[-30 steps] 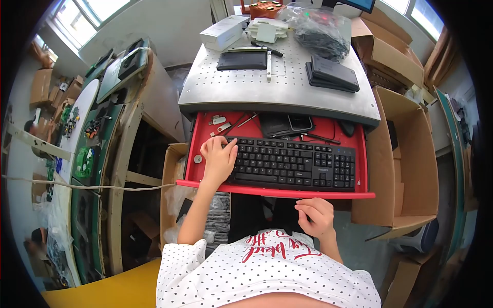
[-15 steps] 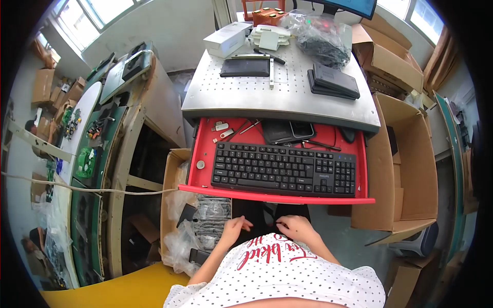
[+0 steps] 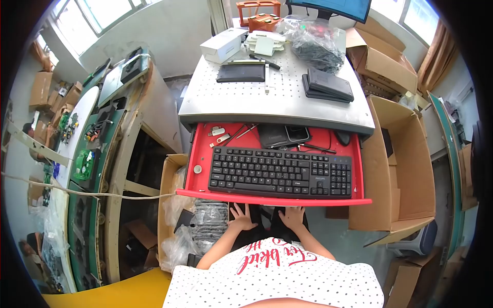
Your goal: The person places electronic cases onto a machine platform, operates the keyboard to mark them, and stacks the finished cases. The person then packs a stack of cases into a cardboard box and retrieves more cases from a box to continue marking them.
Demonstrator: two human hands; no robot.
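My left hand [image 3: 241, 219] lies with fingers spread over my dark trousers, close below the front edge of the red drawer [image 3: 280, 199]. Beside it, my right hand [image 3: 292, 217] is also stretched out flat and holds nothing; its fingertips reach up to the drawer's edge. A black keyboard [image 3: 280, 173] rests in the pulled-out drawer. Behind the keyboard are USB sticks [image 3: 222, 138], a dark pouch [image 3: 272, 137], a phone-like device [image 3: 298, 134] and a black mouse [image 3: 342, 137].
On the perforated metal tabletop [image 3: 226, 103] sit a black flat device [image 3: 241, 73], stacked black devices [image 3: 328, 84], a white box [image 3: 223, 45] and a plastic-wrapped bundle [image 3: 318, 49]. Cardboard boxes [image 3: 411, 179] stand right; bagged items [image 3: 209, 218] fill a box at left.
Both hands have moved forward toward the drawer's edge, and their fingers have gone from curled to spread. The camera view has shifted slightly.
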